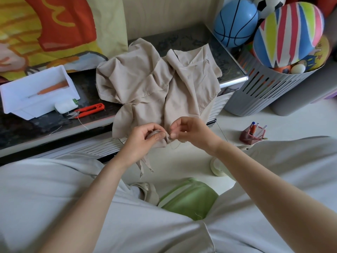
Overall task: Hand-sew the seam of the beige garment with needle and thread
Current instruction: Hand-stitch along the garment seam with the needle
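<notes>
The needle (162,138) lies almost level between the two hands. Its long axis runs from side to side and rises slightly toward the right hand (191,133). One end rests against the bunched cloth at the left hand (141,142) and the other reaches the right fingertips. Which end is the point is too small to tell.

The left hand grips a gathered fold of the beige garment (158,84), with its fingers curled round the wad and its thumb on top. The right hand is closed narrow: thumb and forefinger pinch the needle's near end just beside the fold, and the other fingers are loosely curled above. A short loop of thread (175,146) hangs just below the right thumb.

Beyond both hands the rest of the garment lies crumpled on the dark surface (21,128) and spills over its front edge down to the fold. A thin strip of it dangles below the left wrist.

Well off to the left of the left hand are red snips (89,109), a white spool (64,106) and a white tray (16,99) with an orange-handled tool (52,88) in it. To the right of the right hand a small red pen holder (250,138) stands on the floor. Farther beyond it is a grey slotted basket (264,92) of balls.
</notes>
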